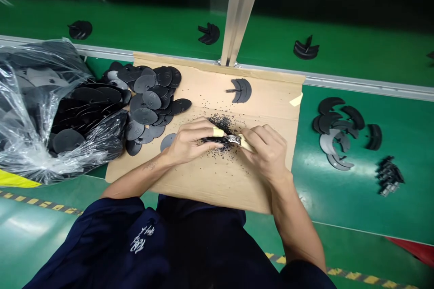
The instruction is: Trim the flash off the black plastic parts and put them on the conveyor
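Observation:
My left hand (188, 141) is closed on a flat black plastic piece (213, 140) held edge-on over a sheet of cardboard (210, 176). A tan cot covers one fingertip. My right hand (266, 149) grips a small cutting tool (237, 140) with a metal head and a pale handle, its tip against the piece. Black plastic shavings (222, 123) lie scattered on the cardboard around both hands. Just left of my left hand lies a heap of black oval discs (151, 99).
A clear plastic bag (40, 113) full of black discs lies at the left. One trimmed part (241, 90) rests at the cardboard's far edge. Crescent-shaped black pieces (337, 128) and small scraps (389, 175) lie on the green table at right. Behind runs a green conveyor (152, 31) carrying parts.

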`<state>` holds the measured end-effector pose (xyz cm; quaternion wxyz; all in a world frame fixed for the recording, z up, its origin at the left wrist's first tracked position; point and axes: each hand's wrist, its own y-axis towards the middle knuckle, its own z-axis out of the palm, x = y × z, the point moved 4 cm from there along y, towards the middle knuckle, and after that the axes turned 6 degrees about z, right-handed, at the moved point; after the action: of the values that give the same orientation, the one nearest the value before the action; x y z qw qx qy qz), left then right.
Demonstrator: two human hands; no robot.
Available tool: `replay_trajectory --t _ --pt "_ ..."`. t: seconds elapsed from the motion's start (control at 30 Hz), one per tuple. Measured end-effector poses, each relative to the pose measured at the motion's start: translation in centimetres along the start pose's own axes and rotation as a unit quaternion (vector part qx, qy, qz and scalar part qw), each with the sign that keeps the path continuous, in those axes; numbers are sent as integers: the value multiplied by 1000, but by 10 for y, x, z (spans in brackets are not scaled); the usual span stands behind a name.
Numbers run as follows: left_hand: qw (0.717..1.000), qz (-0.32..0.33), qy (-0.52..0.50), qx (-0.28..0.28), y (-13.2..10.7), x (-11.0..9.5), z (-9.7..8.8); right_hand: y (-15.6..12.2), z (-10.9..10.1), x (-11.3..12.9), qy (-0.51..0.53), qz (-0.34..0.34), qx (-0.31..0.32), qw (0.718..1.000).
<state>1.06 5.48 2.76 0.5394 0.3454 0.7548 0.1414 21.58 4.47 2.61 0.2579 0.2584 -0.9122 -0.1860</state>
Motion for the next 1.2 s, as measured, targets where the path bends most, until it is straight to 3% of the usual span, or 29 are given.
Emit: replay_trajectory --t 0.17,0.33,0.6,0.67,0.77,0.83,0.97,1.07,1.2 --pt "1000 -16 -14 14 0 -1 1 0 0 3 2 13 -23 1000" --pt "999 -22 23 33 2 -4 0 -2 7 -2 74 38 -12 996" --pt "988 60 121 69 2 -7 2 -2 9 -8 -25 38 1 999" --pt "978 73 176 82 1 -5 4 -2 9 -9 -24 30 12 999" --pt "972 78 213 56 0 -3 2 -2 7 -13 12 48 17 999" --pt "983 46 173 28 0 -2 0 -1 5 -16 66 79 13 995" --pt "996 -87 28 -11 -3 4 3 1 7 -10 229 135 24 964" --pt "995 -94 -22 -8 -6 4 7 0 11 1 263 99 14 960" --pt "992 11 107 64 -8 3 9 -4 10 14 172 -3 -27 985"
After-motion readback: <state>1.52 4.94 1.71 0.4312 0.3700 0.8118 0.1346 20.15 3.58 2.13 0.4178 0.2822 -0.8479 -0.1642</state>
